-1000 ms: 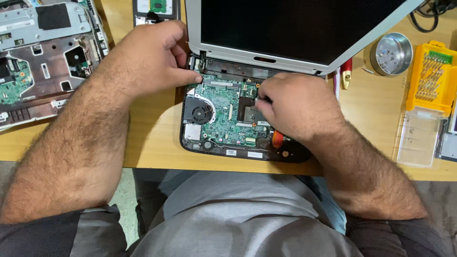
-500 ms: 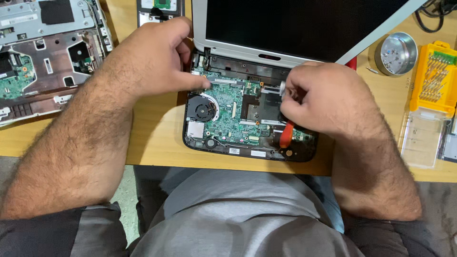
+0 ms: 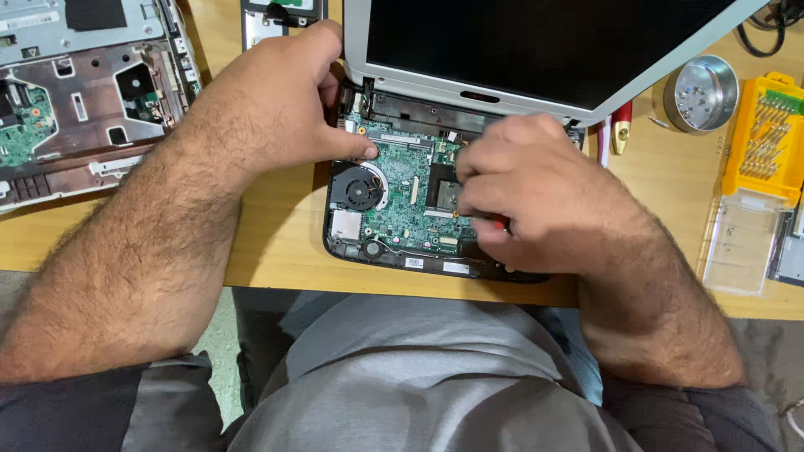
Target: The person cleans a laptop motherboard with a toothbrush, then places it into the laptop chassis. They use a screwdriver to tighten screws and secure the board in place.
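A small opened laptop (image 3: 394, 251) lies on the wooden table with its green circuit board (image 3: 402, 197) and black fan (image 3: 356, 188) bared, and its silver-framed screen (image 3: 544, 42) tilted back. My left hand (image 3: 276, 109) grips the laptop's back left corner by the hinge, thumb pressed on the board's edge. My right hand (image 3: 528, 192) is curled over the right half of the board, closed around a red-handled screwdriver (image 3: 500, 222) of which only a sliver shows. The tool's tip is hidden under my fingers.
Another dismantled laptop chassis (image 3: 75, 92) lies at the far left. At the right stand a round metal tin (image 3: 702, 94), a yellow bit holder (image 3: 760, 138) with its clear lid (image 3: 737, 243), and a red-handled tool (image 3: 620, 125) by the screen.
My right hand, lifted over the board's right side half a second ago, has come down and moved left over the board, hiding most of the red handle. My left hand has stayed at the corner.
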